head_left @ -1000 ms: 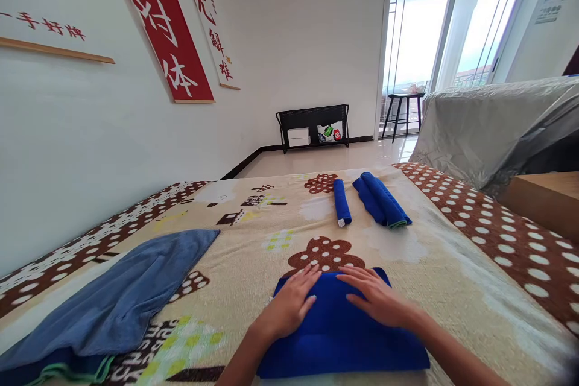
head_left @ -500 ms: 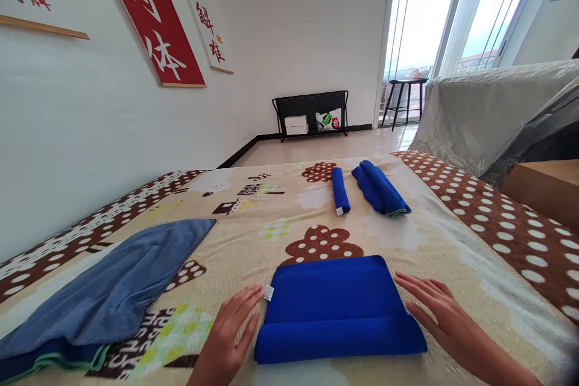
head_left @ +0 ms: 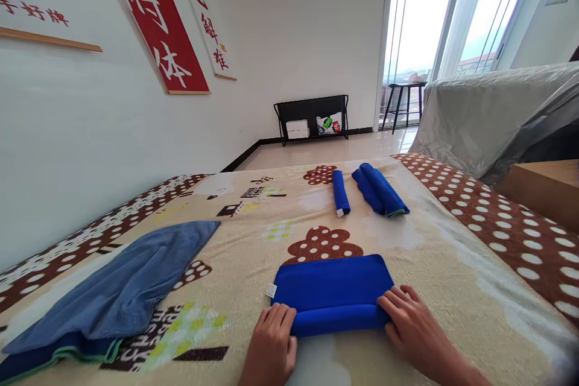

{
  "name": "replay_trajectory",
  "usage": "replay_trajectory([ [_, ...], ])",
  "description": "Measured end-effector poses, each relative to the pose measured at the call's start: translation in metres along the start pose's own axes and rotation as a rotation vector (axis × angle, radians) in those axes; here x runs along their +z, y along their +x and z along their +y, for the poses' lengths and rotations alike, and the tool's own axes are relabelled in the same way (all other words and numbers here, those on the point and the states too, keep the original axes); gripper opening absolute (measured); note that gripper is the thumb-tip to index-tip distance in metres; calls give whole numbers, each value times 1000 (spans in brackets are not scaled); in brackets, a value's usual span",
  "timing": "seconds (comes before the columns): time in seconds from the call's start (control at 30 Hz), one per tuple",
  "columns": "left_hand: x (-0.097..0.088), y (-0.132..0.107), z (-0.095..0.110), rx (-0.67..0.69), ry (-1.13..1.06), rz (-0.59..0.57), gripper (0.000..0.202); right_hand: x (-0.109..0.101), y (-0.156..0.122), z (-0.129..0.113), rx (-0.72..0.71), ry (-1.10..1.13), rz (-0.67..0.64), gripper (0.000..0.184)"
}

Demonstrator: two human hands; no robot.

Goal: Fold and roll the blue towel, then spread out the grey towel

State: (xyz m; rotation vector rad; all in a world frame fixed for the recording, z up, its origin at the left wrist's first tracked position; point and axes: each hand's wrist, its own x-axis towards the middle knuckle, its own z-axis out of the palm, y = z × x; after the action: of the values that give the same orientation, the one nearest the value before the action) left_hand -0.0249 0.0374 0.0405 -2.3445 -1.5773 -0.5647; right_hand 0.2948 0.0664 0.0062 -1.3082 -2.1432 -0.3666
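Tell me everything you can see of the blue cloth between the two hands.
The blue cloth is plain, deep blue and looks like soft fabric. Its far part lies flat with rounded corners; its near edge is rolled into a thick tube running side to side. A small white tag sticks out at its left edge. It rests on the cream blanket, next to a brown flower print. The left hand and right hand grip the roll's ends, hiding them.

Head view, forward and down across blanket point(head_left: 244, 271)
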Motion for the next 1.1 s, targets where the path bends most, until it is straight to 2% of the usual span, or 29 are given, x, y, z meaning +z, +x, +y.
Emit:
replay_trajectory([
  [0.07,-2,19,12,-91,46,-110,31,6,15,-12,34,-69,40,27],
  [0.13,2,35,28,-101,95,-144,32,14,28,-29,17,-97,90,34],
  [0.2,11,44,42,-7,91,-134,40,19,36,-46,-100,-102,106,41],
  [0.27,21,45,46,145,75,-125,53,19,37,-51,-230,-115,104,45],
  [0.33,26,37,36,250,88,-105,58,10,31,-41,-295,-157,81,50],
  [0.43,19,15,4,255,163,-63,60,-10,12,-7,-290,-225,17,59],
  [0.5,11,1,-16,245,199,-48,61,-20,-3,13,-271,-238,-17,61],
  [0.57,6,-8,-26,237,213,-42,62,-20,-15,23,-246,-218,-55,58],
  [0.7,14,-5,-21,181,215,-50,69,8,-19,16,-15,-77,-20,47],
  [0.77,22,4,-16,126,179,-86,68,24,-10,12,85,-17,-22,46],
  [0.83,25,16,-12,42,122,-141,60,32,4,12,110,1,-67,44],
  [0.93,16,31,-9,-55,83,-183,45,26,24,16,125,0,-135,35],
  [1.03,-1,37,-8,-64,83,-182,31,10,30,16,123,5,-203,23],
  [1.1,-8,38,-3,-74,80,-191,27,6,29,10,122,-5,-224,23],
])
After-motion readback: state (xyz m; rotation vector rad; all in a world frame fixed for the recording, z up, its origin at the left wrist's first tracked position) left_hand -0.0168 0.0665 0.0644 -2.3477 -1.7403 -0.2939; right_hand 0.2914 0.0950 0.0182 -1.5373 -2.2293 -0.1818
